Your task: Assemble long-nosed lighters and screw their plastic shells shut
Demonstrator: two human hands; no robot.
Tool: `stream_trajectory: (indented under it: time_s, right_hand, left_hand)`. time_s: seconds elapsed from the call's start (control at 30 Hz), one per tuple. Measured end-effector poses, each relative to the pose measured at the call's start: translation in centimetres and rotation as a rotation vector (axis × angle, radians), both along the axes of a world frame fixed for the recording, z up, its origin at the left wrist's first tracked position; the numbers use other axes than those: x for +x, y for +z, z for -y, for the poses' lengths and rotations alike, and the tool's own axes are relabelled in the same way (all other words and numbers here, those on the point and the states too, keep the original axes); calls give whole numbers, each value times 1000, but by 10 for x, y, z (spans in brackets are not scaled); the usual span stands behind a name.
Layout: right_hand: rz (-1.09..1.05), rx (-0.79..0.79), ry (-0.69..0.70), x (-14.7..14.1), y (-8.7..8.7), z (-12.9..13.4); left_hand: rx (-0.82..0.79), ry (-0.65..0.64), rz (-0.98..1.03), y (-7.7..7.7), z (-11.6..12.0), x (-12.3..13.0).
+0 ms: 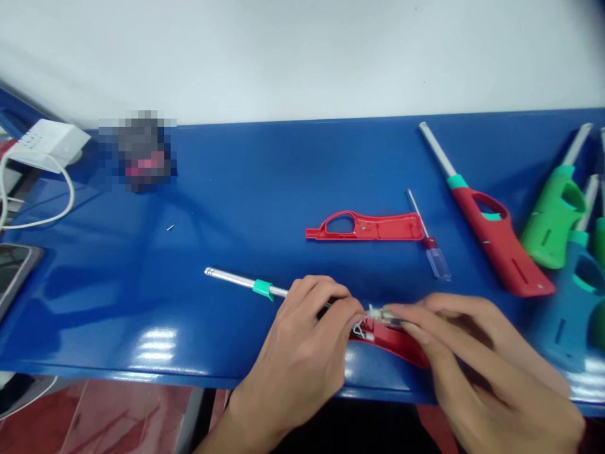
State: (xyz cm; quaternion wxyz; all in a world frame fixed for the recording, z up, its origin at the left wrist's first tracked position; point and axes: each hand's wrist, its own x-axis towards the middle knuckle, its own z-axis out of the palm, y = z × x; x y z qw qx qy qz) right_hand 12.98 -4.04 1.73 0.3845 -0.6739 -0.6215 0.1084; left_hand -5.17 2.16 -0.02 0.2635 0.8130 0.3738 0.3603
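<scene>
My left hand (307, 347) is closed around an opened red gas lighter (401, 343) near the table's front edge. From its far side a silver barrel (231, 277) with a green collar (263, 288) points left. White wire shows inside the red shell. My right hand (472, 353) pinches a small clear part (382, 315) with thumb and fingers, over the open shell; whether it is seated there cannot be seen. Beyond the hands lies the other red shell half (392, 227), hollow side up. A screwdriver (437, 261) with a clear handle touches its right end.
A whole red lighter (496, 233) lies to the right, beside a green lighter (553, 217) and a blue lighter (567, 309). A tiny metal pin (171, 227) lies left. Farther left are a white adapter (54, 144) with cable, a phone (16, 271) and a blurred dark object (144, 151).
</scene>
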Motion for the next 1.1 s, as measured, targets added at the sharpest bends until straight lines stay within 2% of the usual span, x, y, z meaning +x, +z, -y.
stream_trajectory:
  time_s: [0.27,0.43,0.6,0.73,0.9,1.1]
  right_hand:
    - [23,5,11,3,-1,2]
    - [101,40,101,10,-6,0]
    - [99,35,82,11,-8,0]
    - [103,32,68,11,-9,4]
    - [91,18,79,12,-12,9]
    - [97,6,84,14,-16,11]
  left_hand:
    - [-8,-12,-1,0,1,-1]
    - [-8,-6,25,-1,-1,0]
    - [-1,-15,29,2,0,-1]
    - [-62,-39,52,8,3,-4]
    - [-123,-72,-71,13,5,-7]
    - [-119,-123,-190,11,3,-9]
